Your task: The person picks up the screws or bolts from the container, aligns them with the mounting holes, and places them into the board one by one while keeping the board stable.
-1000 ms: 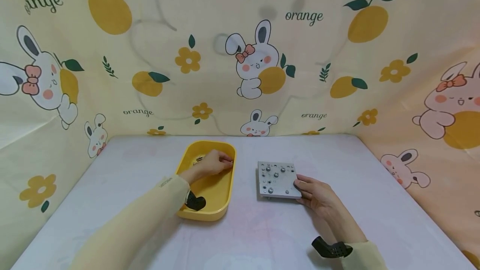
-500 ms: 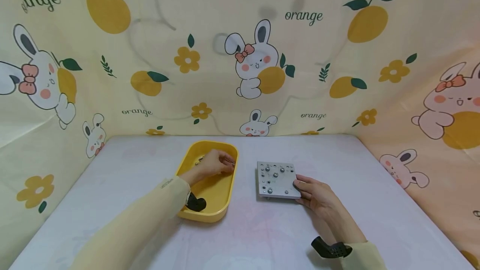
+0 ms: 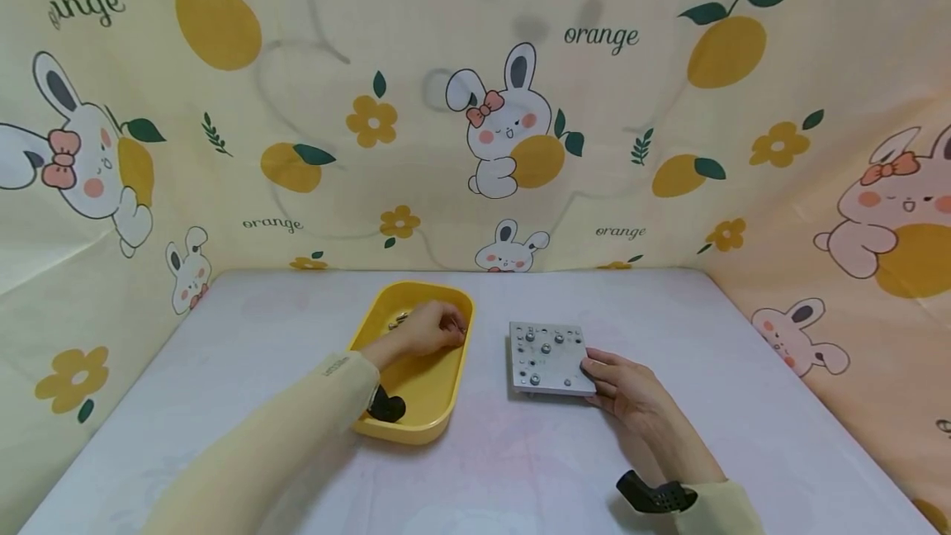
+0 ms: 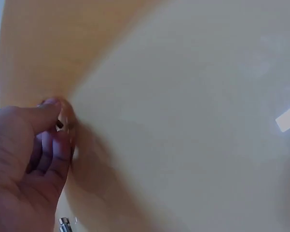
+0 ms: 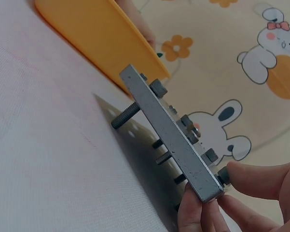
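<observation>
Plate (image 3: 551, 360) of grey metal was gripped at its edge by the right hand (image 3: 631, 389), right of a yellow bin (image 3: 409, 433), inside which the left hand (image 3: 429, 329) pinched a small, mostly hidden piece (image 4: 60, 124).

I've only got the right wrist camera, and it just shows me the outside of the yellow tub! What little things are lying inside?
Observer: In the head view, a few small shiny metal pieces lie towards the far left side of the yellow tub.
Operator: Ooh! And is that other hand holding something?
Observer: Yes, the left wrist view shows the left hand pinching a small dark thing, too hidden for me to name.
</observation>
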`<control>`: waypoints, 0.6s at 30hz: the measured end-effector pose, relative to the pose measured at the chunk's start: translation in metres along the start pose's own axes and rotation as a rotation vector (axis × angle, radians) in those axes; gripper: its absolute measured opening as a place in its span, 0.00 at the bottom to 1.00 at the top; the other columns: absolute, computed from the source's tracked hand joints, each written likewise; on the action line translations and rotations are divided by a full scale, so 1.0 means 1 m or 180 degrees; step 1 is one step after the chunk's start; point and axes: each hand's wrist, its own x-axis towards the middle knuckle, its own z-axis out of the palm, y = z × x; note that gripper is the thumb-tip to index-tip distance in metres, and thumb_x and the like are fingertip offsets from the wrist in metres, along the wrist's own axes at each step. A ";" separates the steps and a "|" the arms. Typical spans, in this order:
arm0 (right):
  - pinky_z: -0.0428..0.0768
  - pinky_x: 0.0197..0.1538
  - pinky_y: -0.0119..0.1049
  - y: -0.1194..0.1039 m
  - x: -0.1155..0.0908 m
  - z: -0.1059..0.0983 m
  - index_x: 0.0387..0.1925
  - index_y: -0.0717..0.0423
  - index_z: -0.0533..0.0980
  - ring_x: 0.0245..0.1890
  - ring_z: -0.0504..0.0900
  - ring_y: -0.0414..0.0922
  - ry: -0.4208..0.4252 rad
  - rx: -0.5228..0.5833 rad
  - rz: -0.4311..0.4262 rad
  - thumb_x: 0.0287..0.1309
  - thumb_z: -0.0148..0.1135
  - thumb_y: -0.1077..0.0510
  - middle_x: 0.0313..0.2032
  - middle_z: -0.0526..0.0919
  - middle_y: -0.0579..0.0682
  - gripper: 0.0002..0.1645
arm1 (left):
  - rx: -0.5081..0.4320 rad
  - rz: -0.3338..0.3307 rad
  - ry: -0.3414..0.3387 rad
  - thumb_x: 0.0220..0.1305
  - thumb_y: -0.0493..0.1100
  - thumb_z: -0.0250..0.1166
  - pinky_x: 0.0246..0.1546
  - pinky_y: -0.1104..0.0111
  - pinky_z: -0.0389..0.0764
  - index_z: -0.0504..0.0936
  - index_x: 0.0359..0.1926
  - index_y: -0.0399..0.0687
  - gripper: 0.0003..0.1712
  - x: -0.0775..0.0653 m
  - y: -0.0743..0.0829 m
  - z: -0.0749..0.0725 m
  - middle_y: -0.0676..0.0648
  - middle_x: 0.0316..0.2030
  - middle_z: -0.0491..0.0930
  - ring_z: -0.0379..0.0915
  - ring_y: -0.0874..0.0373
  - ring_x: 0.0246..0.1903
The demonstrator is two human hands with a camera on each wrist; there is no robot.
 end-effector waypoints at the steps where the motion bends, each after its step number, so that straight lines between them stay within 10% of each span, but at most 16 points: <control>1: 0.81 0.42 0.38 0.000 0.000 0.000 0.68 0.62 0.66 0.41 0.84 0.45 0.0003 -0.0008 -0.0003 0.65 0.64 0.60 0.45 0.85 0.53 0.33 | 0.0000 -0.0024 0.0000 0.61 0.35 0.69 0.37 0.70 0.77 0.83 0.36 0.43 0.03 0.000 0.000 0.000 0.53 0.30 0.80 0.74 0.61 0.31; 6: 0.81 0.44 0.38 0.001 0.000 -0.001 0.68 0.62 0.67 0.42 0.84 0.45 0.0035 -0.0013 0.0006 0.64 0.65 0.59 0.46 0.85 0.53 0.33 | -0.0321 -0.0225 0.0182 0.67 0.37 0.65 0.38 0.68 0.78 0.80 0.41 0.40 0.05 -0.001 0.012 -0.006 0.49 0.33 0.79 0.75 0.55 0.34; 11: 0.81 0.44 0.38 0.001 0.000 -0.001 0.67 0.61 0.68 0.42 0.84 0.45 0.0060 -0.0015 0.0034 0.64 0.65 0.59 0.46 0.85 0.53 0.33 | -0.1041 -0.0304 0.0932 0.69 0.40 0.64 0.40 0.63 0.81 0.80 0.49 0.41 0.11 -0.008 0.054 -0.017 0.46 0.37 0.80 0.77 0.48 0.36; 18: 0.80 0.47 0.39 0.000 0.003 0.000 0.68 0.60 0.67 0.44 0.82 0.45 0.0038 -0.0042 0.0022 0.64 0.65 0.58 0.49 0.83 0.53 0.33 | -0.1371 0.0241 0.1439 0.65 0.40 0.68 0.42 0.69 0.81 0.85 0.47 0.46 0.10 -0.036 0.137 0.004 0.53 0.38 0.83 0.79 0.59 0.37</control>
